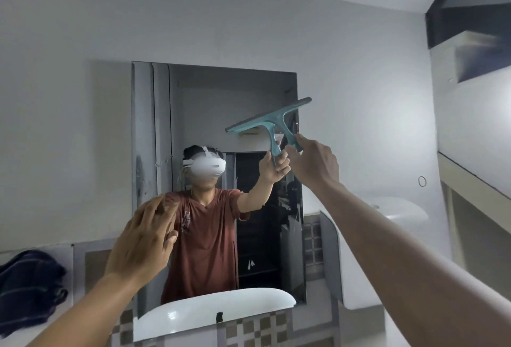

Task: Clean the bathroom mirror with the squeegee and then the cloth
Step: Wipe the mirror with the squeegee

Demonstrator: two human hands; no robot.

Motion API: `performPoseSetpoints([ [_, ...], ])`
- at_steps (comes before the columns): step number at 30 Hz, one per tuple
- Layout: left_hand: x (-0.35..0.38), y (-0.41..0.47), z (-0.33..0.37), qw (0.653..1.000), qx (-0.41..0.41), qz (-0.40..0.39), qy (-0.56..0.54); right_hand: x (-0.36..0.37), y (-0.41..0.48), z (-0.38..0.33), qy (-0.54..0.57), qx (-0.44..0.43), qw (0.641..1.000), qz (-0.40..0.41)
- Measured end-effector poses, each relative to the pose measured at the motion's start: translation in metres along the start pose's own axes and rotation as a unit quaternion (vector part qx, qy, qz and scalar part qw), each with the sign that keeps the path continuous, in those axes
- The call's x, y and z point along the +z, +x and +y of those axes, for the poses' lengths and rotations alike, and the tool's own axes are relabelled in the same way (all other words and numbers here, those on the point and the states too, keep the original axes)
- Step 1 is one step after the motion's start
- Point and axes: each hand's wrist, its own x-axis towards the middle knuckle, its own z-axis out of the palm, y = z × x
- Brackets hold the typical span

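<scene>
A rectangular mirror hangs on the white wall ahead. My right hand is raised at the mirror's right side and grips the handle of a teal squeegee. Its blade is tilted, right end higher, and lies at or very near the glass in the upper right. My left hand is held up with fingers spread at the mirror's lower left and holds nothing. A dark striped cloth lies bunched on the ledge at the far left.
A white basin sticks out from the wall to the right, below my right arm. Checkered tiles run under the mirror. A shelf and dark opening fill the upper right corner. The mirror reflects a person in a red shirt.
</scene>
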Motion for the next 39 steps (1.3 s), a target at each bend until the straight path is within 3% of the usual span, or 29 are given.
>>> performPoseSetpoints([
  [15, 0.011, -0.026, -0.002, 1.0, -0.001, -0.024, 0.006, 0.039, -0.04, -0.023, 0.089, 0.054, 0.994, -0.018],
  [20, 0.007, -0.02, 0.0, 1.0, -0.006, -0.018, 0.007, 0.054, -0.058, -0.046, 0.176, 0.072, 0.982, -0.006],
  [32, 0.009, -0.014, -0.005, 0.999, 0.009, -0.032, 0.007, 0.112, -0.086, -0.104, 0.239, 0.101, 0.965, -0.047],
  [39, 0.014, -0.015, -0.008, 0.999, 0.007, -0.032, 0.0, 0.126, -0.099, -0.127, 0.243, 0.046, 0.967, -0.062],
])
